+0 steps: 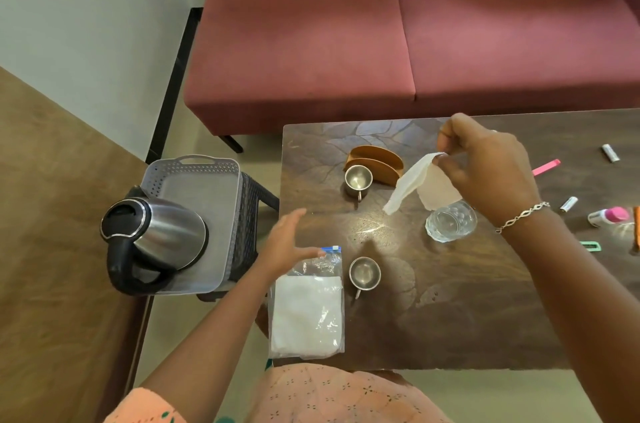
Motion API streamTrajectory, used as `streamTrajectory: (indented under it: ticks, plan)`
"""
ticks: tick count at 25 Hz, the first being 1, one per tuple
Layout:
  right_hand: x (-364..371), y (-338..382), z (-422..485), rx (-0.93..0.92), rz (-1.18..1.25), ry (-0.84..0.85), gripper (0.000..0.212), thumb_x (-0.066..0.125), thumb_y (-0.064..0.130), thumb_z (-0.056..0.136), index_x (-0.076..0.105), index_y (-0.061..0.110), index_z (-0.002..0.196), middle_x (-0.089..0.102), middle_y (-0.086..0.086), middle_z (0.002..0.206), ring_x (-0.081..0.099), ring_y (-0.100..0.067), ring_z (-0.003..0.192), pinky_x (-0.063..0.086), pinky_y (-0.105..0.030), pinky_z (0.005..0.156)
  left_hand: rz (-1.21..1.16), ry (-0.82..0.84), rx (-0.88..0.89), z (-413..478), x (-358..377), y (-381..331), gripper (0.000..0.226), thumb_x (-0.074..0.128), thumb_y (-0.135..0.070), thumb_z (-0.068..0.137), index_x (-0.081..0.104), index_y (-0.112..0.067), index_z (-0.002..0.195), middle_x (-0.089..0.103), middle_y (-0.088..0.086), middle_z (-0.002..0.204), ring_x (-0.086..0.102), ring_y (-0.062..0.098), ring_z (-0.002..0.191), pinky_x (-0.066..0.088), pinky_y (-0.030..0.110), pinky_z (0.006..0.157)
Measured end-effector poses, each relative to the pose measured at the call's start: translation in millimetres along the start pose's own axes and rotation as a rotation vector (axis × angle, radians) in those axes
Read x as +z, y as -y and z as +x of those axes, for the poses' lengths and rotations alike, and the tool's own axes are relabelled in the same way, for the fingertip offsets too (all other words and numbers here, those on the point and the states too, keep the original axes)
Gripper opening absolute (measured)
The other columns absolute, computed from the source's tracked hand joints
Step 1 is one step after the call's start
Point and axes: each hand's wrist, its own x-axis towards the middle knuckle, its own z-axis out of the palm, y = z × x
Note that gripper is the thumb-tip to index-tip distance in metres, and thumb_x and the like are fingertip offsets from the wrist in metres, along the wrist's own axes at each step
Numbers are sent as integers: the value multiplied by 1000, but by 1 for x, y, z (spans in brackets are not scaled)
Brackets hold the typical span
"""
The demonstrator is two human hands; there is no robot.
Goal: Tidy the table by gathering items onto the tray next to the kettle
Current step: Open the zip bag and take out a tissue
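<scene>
My right hand [485, 169] pinches a white paper napkin [412, 185] by one corner and holds it hanging above a clear glass [450, 225]. My left hand [289, 244] hovers open, fingers spread, just above a clear zip bag of white napkins [306, 311] at the table's near left edge. A grey perforated tray [207, 194] sits on a dark stool left of the table, with a steel kettle [156, 235] standing on its near end. Two small steel cups [358, 180] [364, 273] and a wooden napkin holder [375, 162] stand on the dark wooden table [450, 318].
Small items lie at the table's right side: a pink clip [546, 167], two small silver tubes [610, 153] [569, 204], a pink-capped bottle [609, 216] and a green clip [589, 245]. A red sofa [381, 41] stands behind the table, and a wall is at the left.
</scene>
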Motion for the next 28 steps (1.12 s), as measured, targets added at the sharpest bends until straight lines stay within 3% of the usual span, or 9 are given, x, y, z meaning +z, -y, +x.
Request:
streamTrajectory:
  ticks: [5,9,13,16,20,22,25,28]
  plan:
    - [-13,14,1,-99,80,238,28,66,7,77,42,22,80,58,3,73,55,-23,69,36,-27,62,-252,158,333,-23,-11,-84,111,81,-44,54,13,-38,141,20,-5,154,20,7,136,23,29,107]
    - [-23,24,11,-80,264,377,26,64,6,77,45,23,83,58,2,62,49,-12,54,39,-21,54,-433,373,381,-36,-12,-104,115,80,-40,54,10,-29,145,25,-1,153,24,14,140,19,44,117]
    - [-30,23,24,87,568,452,29,63,-3,77,47,21,80,53,-7,61,43,-20,53,35,-27,51,-891,730,275,-43,-23,-83,126,82,-59,42,22,-14,144,43,11,142,42,27,131,32,46,111]
    - [-26,23,30,169,616,472,30,65,-4,76,48,20,80,50,-8,61,41,-21,56,32,-28,52,-1104,819,258,-49,-11,-71,97,84,-49,50,47,-16,133,59,6,126,52,26,119,33,53,107]
    - [-25,22,37,202,632,474,32,65,-5,75,47,20,81,50,-8,64,43,-22,63,31,-32,59,-1338,660,168,-54,-12,-77,78,84,-35,57,53,-10,124,66,10,117,61,29,109,51,48,92]
    - [-30,17,38,211,669,494,31,66,-6,75,48,18,84,53,-10,65,45,-21,60,35,-30,57,-1324,423,82,-54,-19,-82,57,79,-23,66,56,-6,115,72,8,100,68,25,93,58,42,78]
    - [-33,7,37,245,757,555,31,66,-6,75,48,16,88,51,-11,65,45,-17,49,35,-18,39,-1228,85,4,-49,-28,-87,16,54,-8,87,60,-6,101,75,3,81,71,18,79,61,35,68]
    - [-30,-2,33,249,887,640,39,69,-6,67,50,16,94,51,-10,65,50,-15,52,37,-19,44,-1265,-95,-31,-47,-38,-93,13,50,-6,90,63,-10,92,75,1,77,70,15,76,60,28,62]
